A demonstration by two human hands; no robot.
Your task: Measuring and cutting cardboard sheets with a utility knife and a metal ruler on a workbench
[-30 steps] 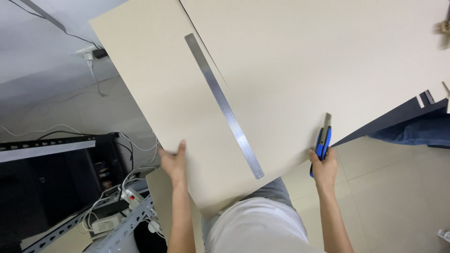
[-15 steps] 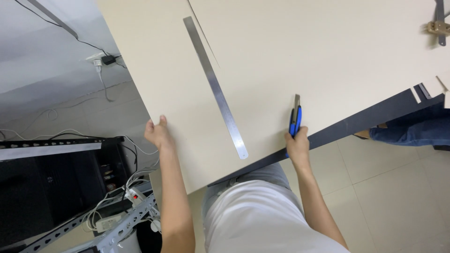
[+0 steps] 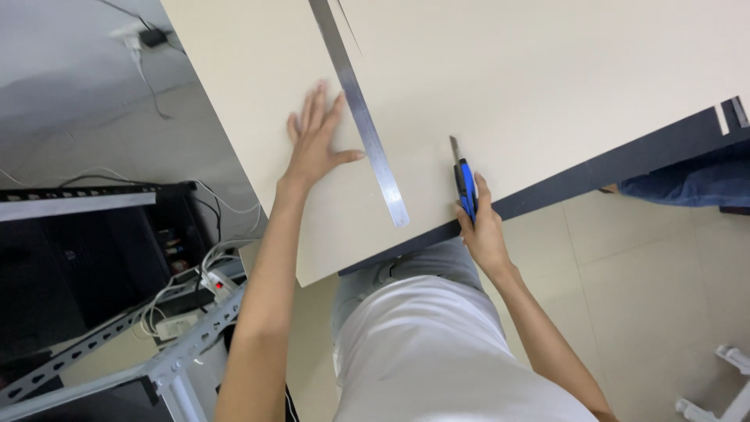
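At six o'clock, the right hand is clamped on a blue utility knife, blade pointing away over the beige board. At ten o'clock, the left hand lies flat, fingers spread, steadying the board beside the steel ruler.

Ruler on board, left hand left, knife right
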